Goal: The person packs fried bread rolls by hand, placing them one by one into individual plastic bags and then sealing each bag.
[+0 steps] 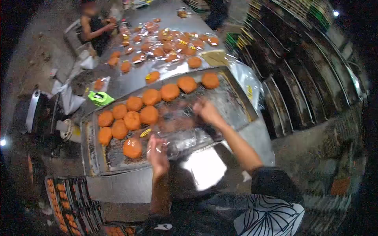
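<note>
My left hand [158, 153] is at the near edge of a dark metal tray [232, 98], its fingers closed on a clear plastic bag [143, 135] around a round orange bun [132, 148]. My right hand [206, 112] is over the right half of the tray, blurred, so its fingers and anything in them cannot be made out. More round orange buns [151, 97] lie in rows along the tray's far and left sides. Clear plastic [185, 142] shines on the tray between my hands.
Beyond the tray, many bagged buns [169, 47] cover the metal table [173, 17]. A person [94, 29] is at the far left. A green object [100, 98] sits by the tray's left corner. Stacked dark trays [291, 78] stand right; a rack of buns [65, 204] is lower left.
</note>
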`<state>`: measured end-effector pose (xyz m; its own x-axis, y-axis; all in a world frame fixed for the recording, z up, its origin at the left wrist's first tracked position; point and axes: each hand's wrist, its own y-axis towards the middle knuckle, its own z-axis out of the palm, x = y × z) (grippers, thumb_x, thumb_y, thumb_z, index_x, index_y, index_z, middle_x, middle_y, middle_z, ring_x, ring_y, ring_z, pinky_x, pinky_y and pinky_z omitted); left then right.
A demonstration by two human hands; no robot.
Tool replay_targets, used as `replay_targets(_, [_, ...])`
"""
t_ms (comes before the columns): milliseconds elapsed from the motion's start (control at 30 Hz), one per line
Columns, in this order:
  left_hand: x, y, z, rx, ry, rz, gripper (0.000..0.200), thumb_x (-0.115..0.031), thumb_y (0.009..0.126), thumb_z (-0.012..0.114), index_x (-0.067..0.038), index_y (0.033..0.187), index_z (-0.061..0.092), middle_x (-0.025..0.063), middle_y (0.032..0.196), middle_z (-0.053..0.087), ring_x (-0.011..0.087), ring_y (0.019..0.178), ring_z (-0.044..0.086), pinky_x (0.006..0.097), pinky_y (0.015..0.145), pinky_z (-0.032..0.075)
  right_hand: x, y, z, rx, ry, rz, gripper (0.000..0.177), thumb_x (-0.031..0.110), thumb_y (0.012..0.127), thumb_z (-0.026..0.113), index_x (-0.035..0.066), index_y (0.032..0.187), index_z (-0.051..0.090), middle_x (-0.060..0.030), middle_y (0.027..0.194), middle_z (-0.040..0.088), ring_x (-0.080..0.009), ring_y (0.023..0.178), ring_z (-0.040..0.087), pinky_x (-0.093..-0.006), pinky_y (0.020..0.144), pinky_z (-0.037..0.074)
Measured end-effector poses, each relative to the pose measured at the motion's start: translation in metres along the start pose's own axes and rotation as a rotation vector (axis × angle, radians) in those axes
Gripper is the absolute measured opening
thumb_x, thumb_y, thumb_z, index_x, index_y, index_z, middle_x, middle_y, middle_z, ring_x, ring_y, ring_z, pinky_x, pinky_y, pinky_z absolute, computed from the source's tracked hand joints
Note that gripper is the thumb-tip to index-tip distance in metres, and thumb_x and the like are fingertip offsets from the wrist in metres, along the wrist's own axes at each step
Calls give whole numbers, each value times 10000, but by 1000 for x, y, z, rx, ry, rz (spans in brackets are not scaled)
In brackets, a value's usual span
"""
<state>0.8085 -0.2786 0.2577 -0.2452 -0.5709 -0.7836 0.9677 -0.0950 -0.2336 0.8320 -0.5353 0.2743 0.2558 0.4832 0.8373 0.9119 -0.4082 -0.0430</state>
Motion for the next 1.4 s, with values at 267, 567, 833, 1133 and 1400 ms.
replay_targets(267, [-49,-40,-53,-329,-289,123,500,-196,784,499,-50,1224,313,91,1097,448,254,1034,439,466,890,367,-67,83,17,-267,-688,-356,519,380,746,513,81,1159,411,-248,1188,378,-432,1055,381,-528,870,306])
replay_targets(567, [-75,-22,-53,-304,-516,201,518,-196,779,477,-75,1239,274,92,1104,430,281,1083,414,514,892,358,23,-95,22,-470,-184,-591,354,39,667,569,71,1019,558,-142,781,572,-294,725,521,-338,633,435])
replay_targets(833, [-49,-37,-52,-132,-419,26,428,-177,806,400,-44,1210,351,109,1137,398,270,1089,406,479,920,346,20,-147,71,-72,-371,-391,201,123,721,563,8,886,567,-177,928,561,-342,900,512,-416,781,400])
replay_targets(1133, [-89,-70,-105,-232,-444,142,468,-182,775,451,-34,1204,338,93,1036,461,269,1022,456,495,892,371,48,-75,98,-127,-749,-275,488,279,725,576,112,1163,439,-206,1141,447,-391,1053,398,-443,875,365])
replay_targets(1400, [-101,-68,-129,-266,-653,202,384,-230,746,491,-39,1070,412,95,990,468,306,1052,429,545,913,326,117,-164,101,-327,-227,-885,309,135,648,610,131,956,576,-120,988,548,-321,887,505,-431,803,378])
